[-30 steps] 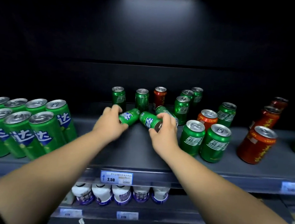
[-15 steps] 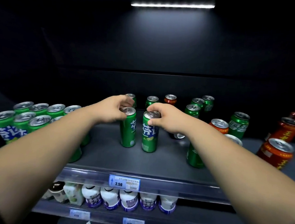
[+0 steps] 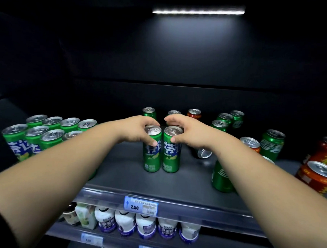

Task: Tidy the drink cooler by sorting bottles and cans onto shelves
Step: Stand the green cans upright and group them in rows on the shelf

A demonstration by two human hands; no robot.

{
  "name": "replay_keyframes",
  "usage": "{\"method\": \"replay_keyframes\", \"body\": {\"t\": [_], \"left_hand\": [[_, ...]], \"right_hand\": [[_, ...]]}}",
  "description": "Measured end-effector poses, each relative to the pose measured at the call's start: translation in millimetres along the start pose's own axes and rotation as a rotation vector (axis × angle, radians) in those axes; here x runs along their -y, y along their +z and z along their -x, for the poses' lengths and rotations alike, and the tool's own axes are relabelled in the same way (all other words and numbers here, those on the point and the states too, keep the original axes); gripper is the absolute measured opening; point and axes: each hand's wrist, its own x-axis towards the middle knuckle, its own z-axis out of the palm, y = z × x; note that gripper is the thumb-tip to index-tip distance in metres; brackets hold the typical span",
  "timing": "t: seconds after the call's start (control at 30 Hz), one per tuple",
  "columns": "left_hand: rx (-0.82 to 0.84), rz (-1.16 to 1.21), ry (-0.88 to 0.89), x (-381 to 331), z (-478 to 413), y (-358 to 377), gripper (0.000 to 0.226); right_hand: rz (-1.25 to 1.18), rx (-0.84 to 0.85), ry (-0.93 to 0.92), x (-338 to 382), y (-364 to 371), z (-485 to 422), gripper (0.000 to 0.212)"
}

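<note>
Two tall slim green cans stand upright side by side in the middle of the grey shelf (image 3: 119, 178). My left hand (image 3: 138, 129) grips the top of the left can (image 3: 151, 153), thumb on its front. My right hand (image 3: 186, 131) grips the top of the right can (image 3: 171, 154) the same way. A block of several matching green cans (image 3: 44, 135) stands at the shelf's left. Another can (image 3: 204, 152) lies on its side just behind my right wrist.
Shorter green cans (image 3: 272, 143) and red cans (image 3: 319, 175) stand scattered at the right and back; one green can (image 3: 222, 177) sits under my right forearm. White bottles (image 3: 147, 228) line the shelf below, behind a price tag (image 3: 141, 206). A light strip (image 3: 197, 10) glows above.
A second ago both cans lay on their sides in my hands. They now stand upright, close together, slightly nearer the shelf's front, and my hands have stayed on their tops.
</note>
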Motion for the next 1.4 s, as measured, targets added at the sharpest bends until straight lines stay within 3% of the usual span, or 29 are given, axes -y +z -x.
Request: {"method": "replay_keyframes", "body": {"t": [0.17,0.33,0.57,0.87,1.4], "left_hand": [[-0.060,-0.079,0.011,0,1,0,0.080],[-0.159,-0.171,0.041,-12,3,-3,0.056],[-0.064,-0.243,0.060,-7,10,-18,0.067],[-0.030,-0.329,0.092,23,33,-50,0.065],[0.045,-0.409,0.186,77,47,-103,0.062]], "right_hand": [[-0.025,-0.022,0.044,-10,-3,0,0.068],[-0.157,-0.018,0.062,-16,-1,-2,0.067],[-0.289,-0.034,0.049,-9,11,-5,0.061],[-0.370,-0.020,0.069,22,48,-21,0.052],[-0.420,-0.151,0.157,69,112,-53,0.042]]}}
